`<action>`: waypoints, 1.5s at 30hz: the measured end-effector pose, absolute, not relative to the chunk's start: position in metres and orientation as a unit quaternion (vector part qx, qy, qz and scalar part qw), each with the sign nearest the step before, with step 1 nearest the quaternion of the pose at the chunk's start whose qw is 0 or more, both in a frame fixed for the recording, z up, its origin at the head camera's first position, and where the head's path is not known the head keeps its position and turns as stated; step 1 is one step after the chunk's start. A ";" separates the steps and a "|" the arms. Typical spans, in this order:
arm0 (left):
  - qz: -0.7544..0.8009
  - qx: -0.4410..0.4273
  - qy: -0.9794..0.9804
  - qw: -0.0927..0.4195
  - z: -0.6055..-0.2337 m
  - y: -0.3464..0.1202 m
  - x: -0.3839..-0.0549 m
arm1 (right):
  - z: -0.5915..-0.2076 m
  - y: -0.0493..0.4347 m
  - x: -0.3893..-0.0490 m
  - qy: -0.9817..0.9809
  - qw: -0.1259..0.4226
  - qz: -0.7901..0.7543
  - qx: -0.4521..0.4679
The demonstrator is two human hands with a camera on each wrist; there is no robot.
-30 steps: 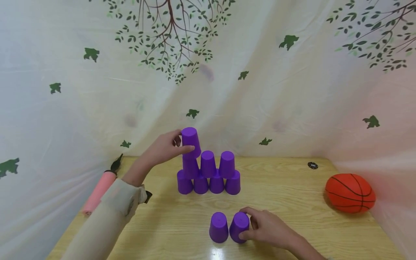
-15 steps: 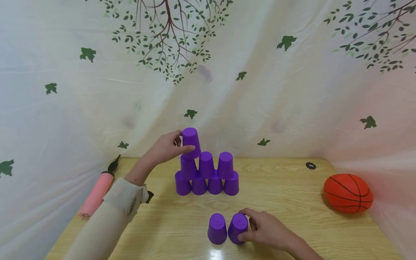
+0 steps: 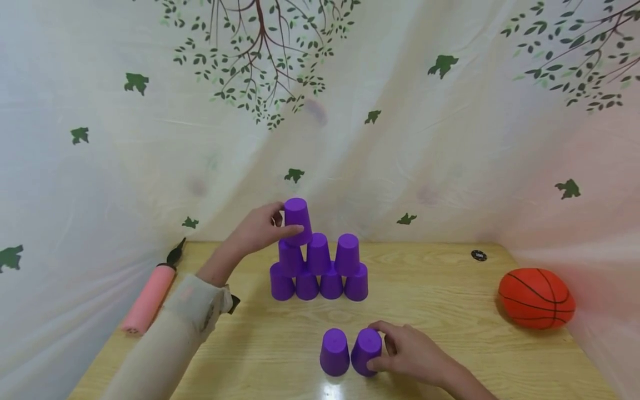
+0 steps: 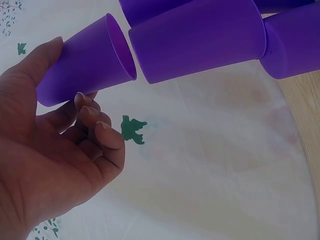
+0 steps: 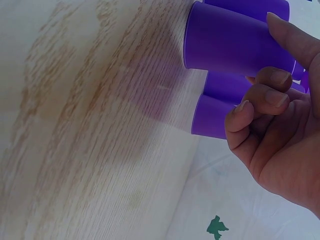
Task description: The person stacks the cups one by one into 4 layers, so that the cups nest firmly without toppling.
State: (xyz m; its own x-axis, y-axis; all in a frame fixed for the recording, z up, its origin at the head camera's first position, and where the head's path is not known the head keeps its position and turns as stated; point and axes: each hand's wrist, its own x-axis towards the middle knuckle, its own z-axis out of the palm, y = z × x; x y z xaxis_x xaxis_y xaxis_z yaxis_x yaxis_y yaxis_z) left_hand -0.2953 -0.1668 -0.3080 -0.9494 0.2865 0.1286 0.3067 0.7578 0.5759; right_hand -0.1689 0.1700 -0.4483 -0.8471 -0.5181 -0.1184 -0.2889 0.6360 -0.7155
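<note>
My left hand (image 3: 257, 229) pinches an upside-down purple cup (image 3: 298, 218) between thumb and fingers. In the left wrist view a small gap shows between the rim of this held cup (image 4: 87, 62) and the cup (image 4: 200, 37) below it. Beneath are two rows of upturned purple cups: three in the upper row (image 3: 318, 254), several in the bottom row (image 3: 307, 284). Nearer the front, my right hand (image 3: 412, 354) grips another upturned cup (image 3: 366, 351) by its side, standing on the table. Just left of that one stands a single purple cup (image 3: 334, 351).
A pink hand pump (image 3: 151, 297) with a black nozzle lies on the wooden table (image 3: 435, 300) at the left. To the right sit a red toy basketball (image 3: 536, 298) and a small black chip (image 3: 478, 255). A leaf-patterned curtain (image 3: 350, 139) encloses the table.
My left hand has shifted slightly to the right with its cup, over the left part of the upper row. The right hand and the standing cups stay as they were.
</note>
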 end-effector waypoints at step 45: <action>-0.316 -0.158 -0.935 0.004 -0.318 -0.162 -0.296 | -0.448 0.171 -0.171 0.884 0.182 -0.367 -0.224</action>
State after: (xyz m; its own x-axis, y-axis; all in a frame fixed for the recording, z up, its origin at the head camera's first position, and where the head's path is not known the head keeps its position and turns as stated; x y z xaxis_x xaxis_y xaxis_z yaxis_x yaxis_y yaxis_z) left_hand -0.2959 -0.1624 -0.3181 -0.9501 0.2928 0.1079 0.2982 0.7503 0.5900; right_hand -0.1708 0.1709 -0.4482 -0.8339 -0.5291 -0.1569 -0.2627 0.6306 -0.7303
